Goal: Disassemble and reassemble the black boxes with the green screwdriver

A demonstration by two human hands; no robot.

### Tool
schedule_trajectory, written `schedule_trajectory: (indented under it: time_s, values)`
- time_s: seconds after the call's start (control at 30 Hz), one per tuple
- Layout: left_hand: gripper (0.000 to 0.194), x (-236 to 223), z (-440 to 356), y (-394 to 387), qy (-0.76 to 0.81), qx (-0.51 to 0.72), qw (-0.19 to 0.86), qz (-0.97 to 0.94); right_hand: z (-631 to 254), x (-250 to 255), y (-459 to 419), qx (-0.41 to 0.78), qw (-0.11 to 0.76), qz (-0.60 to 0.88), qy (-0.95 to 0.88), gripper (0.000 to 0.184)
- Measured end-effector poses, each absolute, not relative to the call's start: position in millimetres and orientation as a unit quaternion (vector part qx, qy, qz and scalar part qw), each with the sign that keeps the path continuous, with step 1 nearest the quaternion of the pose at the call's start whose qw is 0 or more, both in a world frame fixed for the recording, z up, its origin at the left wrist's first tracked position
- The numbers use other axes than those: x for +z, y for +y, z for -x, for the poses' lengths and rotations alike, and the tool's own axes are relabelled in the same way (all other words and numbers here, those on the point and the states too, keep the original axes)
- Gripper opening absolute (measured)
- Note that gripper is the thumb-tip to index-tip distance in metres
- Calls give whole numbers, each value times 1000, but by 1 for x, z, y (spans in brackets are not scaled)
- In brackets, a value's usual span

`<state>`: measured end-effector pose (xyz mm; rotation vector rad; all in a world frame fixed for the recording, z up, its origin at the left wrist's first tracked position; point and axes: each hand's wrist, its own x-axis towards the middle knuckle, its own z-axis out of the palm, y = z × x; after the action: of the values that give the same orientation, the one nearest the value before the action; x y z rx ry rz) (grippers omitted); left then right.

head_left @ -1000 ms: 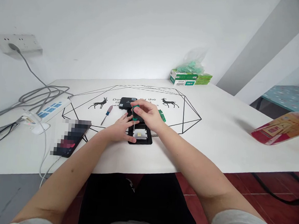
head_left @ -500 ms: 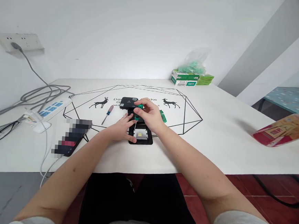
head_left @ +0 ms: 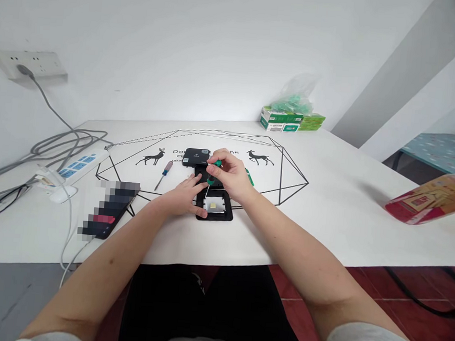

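In the head view, the green-handled screwdriver [head_left: 210, 182] stands steeply between the hands, its long axis leaning so that the handle lies farther away and a little right of the tip. The fingers and thumb of the right hand [head_left: 231, 175] are closed around the handle from above. The shaft points down at the left side of the black case [head_left: 230, 214], beside the silver plate [head_left: 219, 205]; whether the tip touches is too small to tell. The left hand [head_left: 182, 196] is open, fingers spread and grasping nothing, its thumb on the case's near left edge, so it is nearer the tip, while the right is over the handle. The case lies directly ahead of the body, with a strip of white counter [head_left: 326, 215] between it and the near edge. Beyond the hands sits a black cover [head_left: 193, 156]; a green board [head_left: 251, 177] is partly hidden behind the right hand, which bounds that side, and a second screwdriver [head_left: 164, 175] lies left, apart from the left hand
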<state>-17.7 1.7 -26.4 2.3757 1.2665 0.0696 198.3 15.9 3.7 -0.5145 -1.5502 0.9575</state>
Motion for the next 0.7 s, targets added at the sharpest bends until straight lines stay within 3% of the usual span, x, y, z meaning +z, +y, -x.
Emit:
schedule_trajectory:
  time_s: [0.23, 0.47, 0.7]
  values:
    - [126, -24, 17, 0, 471, 17, 225, -853, -201, 6, 12, 539, 533, 186, -626, 44]
    - [124, -25, 19, 1, 470, 20, 223, -854, -198, 4, 14, 394, 604, 247, -647, 48]
    - [122, -24, 21, 0, 466, 32, 240, -851, -205, 7, 14, 508, 555, 216, -623, 47]
